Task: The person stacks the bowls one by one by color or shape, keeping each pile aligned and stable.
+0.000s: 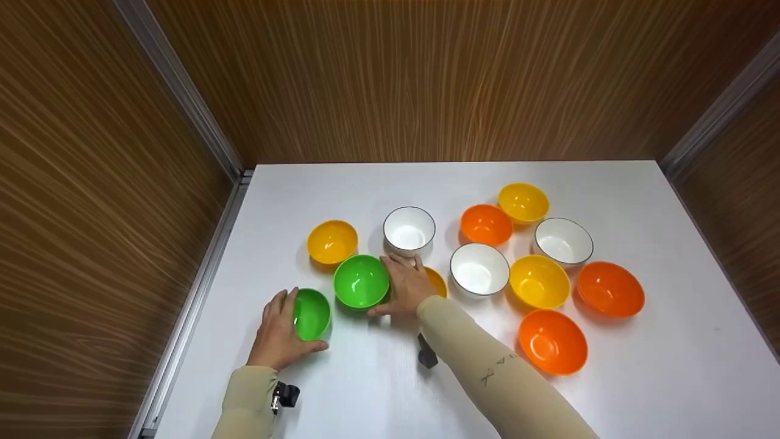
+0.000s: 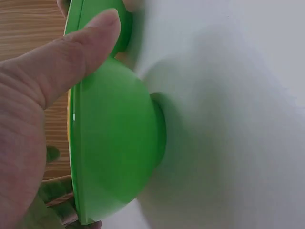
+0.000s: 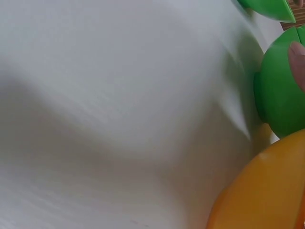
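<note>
My left hand [image 1: 277, 334] holds a green bowl [image 1: 313, 315] by its left side. In the left wrist view the thumb lies along the outer wall of this green bowl [image 2: 114, 143], with fingertips at the far rim. My right hand [image 1: 407, 285] grips a second green bowl [image 1: 361, 281] from its right side, fingers at the back and thumb at the front. The right wrist view shows only the thumb against that green bowl [image 3: 281, 90]. A yellow bowl [image 1: 436, 283] is partly hidden behind the right hand.
Left of centre stands a yellow bowl [image 1: 332, 242], near a white bowl [image 1: 409, 229]. Several orange, yellow and white bowls cluster at right, including an orange bowl [image 1: 553, 342] and a white bowl [image 1: 479, 270]. Wood-grain panels [image 1: 426, 79] enclose the white table [image 1: 359, 390].
</note>
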A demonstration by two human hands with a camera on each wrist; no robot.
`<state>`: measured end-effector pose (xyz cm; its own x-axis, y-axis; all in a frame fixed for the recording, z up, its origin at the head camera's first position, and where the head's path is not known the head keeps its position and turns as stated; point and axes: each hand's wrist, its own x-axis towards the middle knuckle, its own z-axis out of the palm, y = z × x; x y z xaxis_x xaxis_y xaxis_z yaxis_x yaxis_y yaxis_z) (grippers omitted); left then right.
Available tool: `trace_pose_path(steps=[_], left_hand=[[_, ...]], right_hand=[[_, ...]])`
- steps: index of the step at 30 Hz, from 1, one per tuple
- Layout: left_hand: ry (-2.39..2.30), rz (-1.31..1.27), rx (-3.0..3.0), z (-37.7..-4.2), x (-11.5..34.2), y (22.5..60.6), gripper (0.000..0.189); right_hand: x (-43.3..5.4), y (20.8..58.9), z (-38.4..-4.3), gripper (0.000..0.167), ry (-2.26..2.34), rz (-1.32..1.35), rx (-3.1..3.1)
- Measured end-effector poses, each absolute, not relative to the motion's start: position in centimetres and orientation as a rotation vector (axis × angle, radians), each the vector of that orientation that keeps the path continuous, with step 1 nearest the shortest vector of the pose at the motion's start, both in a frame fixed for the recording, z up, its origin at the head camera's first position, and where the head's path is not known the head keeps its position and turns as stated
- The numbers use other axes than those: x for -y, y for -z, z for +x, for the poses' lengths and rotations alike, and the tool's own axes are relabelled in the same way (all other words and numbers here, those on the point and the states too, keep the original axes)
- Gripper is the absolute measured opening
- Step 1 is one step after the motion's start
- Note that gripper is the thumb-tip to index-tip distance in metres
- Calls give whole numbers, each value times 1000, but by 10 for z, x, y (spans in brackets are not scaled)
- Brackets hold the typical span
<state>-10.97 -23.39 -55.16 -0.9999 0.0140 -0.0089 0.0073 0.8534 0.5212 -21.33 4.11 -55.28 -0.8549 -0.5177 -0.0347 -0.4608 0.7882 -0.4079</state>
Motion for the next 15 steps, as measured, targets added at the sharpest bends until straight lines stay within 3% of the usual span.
trace_pose_path(steps=[15], left_hand=[[-876, 5, -3053, -110, 233, 550, 118]], right_hand=[[-41, 554, -216, 116, 619, -764, -2815]])
